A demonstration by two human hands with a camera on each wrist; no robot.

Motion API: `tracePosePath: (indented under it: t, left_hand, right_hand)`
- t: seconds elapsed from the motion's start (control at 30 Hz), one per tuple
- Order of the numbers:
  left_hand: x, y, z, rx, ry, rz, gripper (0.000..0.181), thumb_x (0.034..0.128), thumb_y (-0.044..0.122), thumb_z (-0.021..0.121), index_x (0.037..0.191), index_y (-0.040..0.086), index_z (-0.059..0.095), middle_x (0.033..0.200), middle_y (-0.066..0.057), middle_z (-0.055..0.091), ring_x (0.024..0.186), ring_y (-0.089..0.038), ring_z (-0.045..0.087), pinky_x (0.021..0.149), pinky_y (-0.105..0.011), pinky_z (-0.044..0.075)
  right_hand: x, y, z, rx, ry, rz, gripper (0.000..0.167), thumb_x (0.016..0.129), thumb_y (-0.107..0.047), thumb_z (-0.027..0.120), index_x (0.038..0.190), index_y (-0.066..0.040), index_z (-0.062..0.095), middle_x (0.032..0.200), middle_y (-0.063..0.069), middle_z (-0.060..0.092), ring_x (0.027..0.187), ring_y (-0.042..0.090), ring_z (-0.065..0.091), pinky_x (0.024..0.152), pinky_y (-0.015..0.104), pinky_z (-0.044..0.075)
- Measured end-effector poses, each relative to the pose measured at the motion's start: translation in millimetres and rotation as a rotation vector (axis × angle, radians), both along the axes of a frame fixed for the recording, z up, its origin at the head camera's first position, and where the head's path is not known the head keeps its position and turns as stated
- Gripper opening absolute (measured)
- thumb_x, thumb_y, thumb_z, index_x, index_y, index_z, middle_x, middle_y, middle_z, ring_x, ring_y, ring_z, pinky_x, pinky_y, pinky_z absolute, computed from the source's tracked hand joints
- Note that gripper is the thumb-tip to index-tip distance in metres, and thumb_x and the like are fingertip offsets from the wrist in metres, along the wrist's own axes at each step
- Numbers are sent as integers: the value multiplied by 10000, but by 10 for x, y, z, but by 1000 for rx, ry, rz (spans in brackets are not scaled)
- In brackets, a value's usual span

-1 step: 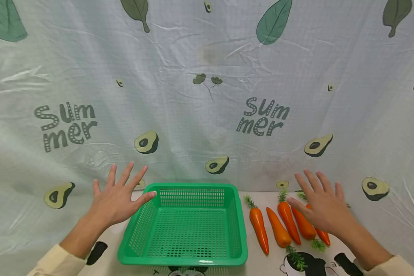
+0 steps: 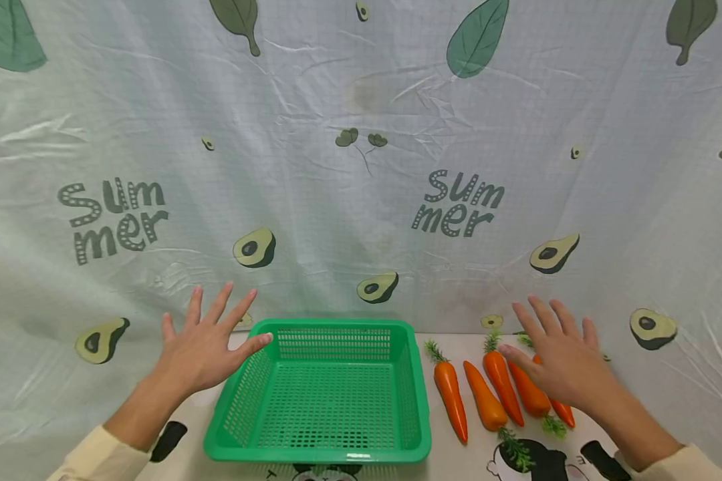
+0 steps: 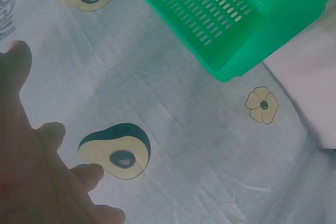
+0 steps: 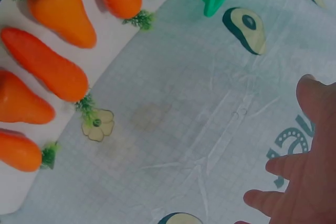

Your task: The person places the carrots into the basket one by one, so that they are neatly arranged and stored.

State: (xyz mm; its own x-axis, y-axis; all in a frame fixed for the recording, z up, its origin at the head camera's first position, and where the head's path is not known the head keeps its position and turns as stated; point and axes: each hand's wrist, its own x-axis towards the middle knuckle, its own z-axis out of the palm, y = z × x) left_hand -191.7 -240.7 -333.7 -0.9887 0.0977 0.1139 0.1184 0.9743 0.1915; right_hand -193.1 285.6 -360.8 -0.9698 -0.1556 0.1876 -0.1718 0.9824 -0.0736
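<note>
Both hands are held up with fingers spread, and neither holds anything. My left hand [image 2: 201,351] is by the upper left side of a green plastic basket [image 2: 319,456], which has slotted walls and nothing in it. To the basket's right, several orange carrots with green tops lie side by side; the leftmost carrot [image 2: 451,401] is nearest the basket. My right hand [image 2: 568,367] is over the right end of that row and partly hides the far-right carrot [image 2: 562,411]. In the right wrist view, the carrots [image 4: 63,9] lie apart from the hand's fingers.
A pale table [image 2: 439,461] with printed cartoon figures bears the basket and carrots. Behind it hangs a light curtain [image 2: 313,200] printed with avocados, leaves and lettering. A dark strap-like piece [image 2: 168,441] shows beside the left wrist, another [image 2: 604,461] beside the right.
</note>
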Motion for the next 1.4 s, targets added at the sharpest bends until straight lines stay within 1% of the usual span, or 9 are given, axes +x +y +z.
tracePosePath:
  t: [0.17, 0.37, 0.5, 0.67, 0.87, 1.03, 1.2, 1.4]
  left_hand:
    - [-6, 7, -9, -5, -9, 2, 906, 951, 816, 438, 1681, 337, 199, 1756, -183, 119, 1568, -594, -23, 1058, -930, 21]
    - [3, 31, -23, -7, -6, 0, 903, 952, 812, 443, 1679, 329, 213, 1751, -189, 135, 1564, -597, 1, 1057, -932, 40]
    - [1, 60, -24, -5, -15, 1, 908, 949, 816, 441, 1679, 327, 212, 1755, -181, 129, 1570, -588, -5, 1071, -923, 34]
    - [-7, 79, -27, -1, 3, -3, 901, 953, 811, 441, 1679, 330, 212, 1753, -182, 138, 1569, -589, 7, 1074, -919, 37]
    - [3, 71, -31, -6, 2, 2, 901, 953, 808, 444, 1679, 329, 211, 1753, -180, 143, 1569, -590, 9, 1086, -909, 33]
    - [13, 54, -49, 1, 12, -3, 895, 956, 802, 449, 1680, 339, 202, 1750, -184, 153, 1567, -591, 10, 1074, -914, 30]
    - [26, 47, -79, 9, -4, 1, 902, 950, 809, 452, 1681, 348, 193, 1755, -173, 139, 1576, -578, -14, 1085, -907, 9]
    - [43, 32, -130, 4, -7, 2, 906, 945, 813, 457, 1677, 332, 224, 1754, -169, 150, 1579, -572, -15, 1088, -906, 1]
  right_hand:
    - [-8, 6, -15, 6, 8, 4, 910, 990, -685, 530, 1636, -80, 322, 1677, 290, 250, 1507, 573, 162, 1109, 873, 89]
    - [-10, 3, -47, 2, 7, -2, 911, 974, -649, 585, 1630, -70, 330, 1670, 300, 256, 1500, 579, 162, 1111, 875, 88]
    - [-13, -1, -63, -13, 1, -1, 915, 973, -642, 591, 1633, -71, 317, 1666, 306, 255, 1493, 583, 161, 1115, 871, 80]
    - [-34, -30, -32, -38, 6, 12, 919, 974, -650, 586, 1635, -71, 314, 1674, 297, 245, 1502, 577, 155, 1121, 869, 62]
    - [-56, -92, -11, -21, 11, 25, 923, 977, -684, 555, 1635, -79, 324, 1680, 278, 248, 1510, 567, 159, 1122, 866, 86]
    - [-48, -136, -32, -24, 5, 37, 896, 984, -659, 572, 1635, -92, 333, 1687, 255, 255, 1521, 553, 166, 1125, 863, 101]
    - [-65, -156, -54, -20, 0, 44, 907, 983, -672, 558, 1646, -106, 309, 1690, 261, 242, 1523, 558, 144, 1127, 866, 84]
    - [-64, -198, -87, -28, 6, 51, 902, 976, -676, 563, 1640, -112, 328, 1697, 256, 239, 1534, 550, 133, 1137, 861, 72]
